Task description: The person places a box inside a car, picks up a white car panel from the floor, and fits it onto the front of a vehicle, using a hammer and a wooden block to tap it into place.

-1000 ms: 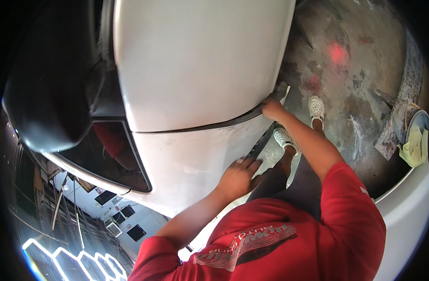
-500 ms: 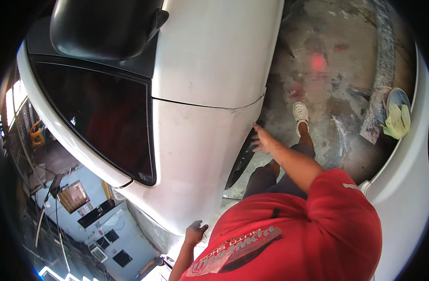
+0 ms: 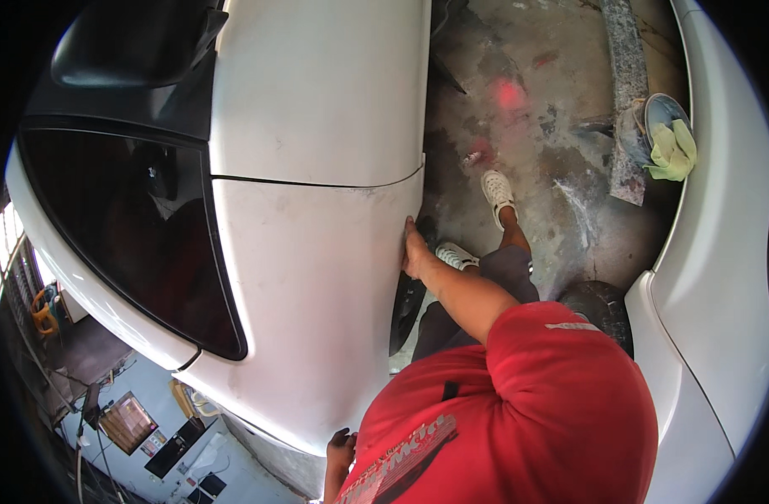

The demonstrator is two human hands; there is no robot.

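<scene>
Head view: white body panel of a vehicle occupies the centre and left-centre of the frame. A narrow dark seam crosses the vehicle's surface above the centre.

Right hand: located at the centre of the frame, in contact with the right edge of the panel. The fingers point toward the top of the frame. The palm side is hidden; whether the fingers grip the edge cannot be determined.

Left hand: located at the lower centre, just beside the lower end of the panel. It is partly in shadow; whether it is open or closed, and whether it touches the panel, cannot be determined.

Adjacent parts: dark window at the left; black rounded housing at the upper left; dark tire just below the right hand, partly covered by the panel.

Surroundings: two white shoes on the stained floor, right of centre; pale yellow-green cloth against a round container at the upper right; second white vehicle along the right side.
</scene>
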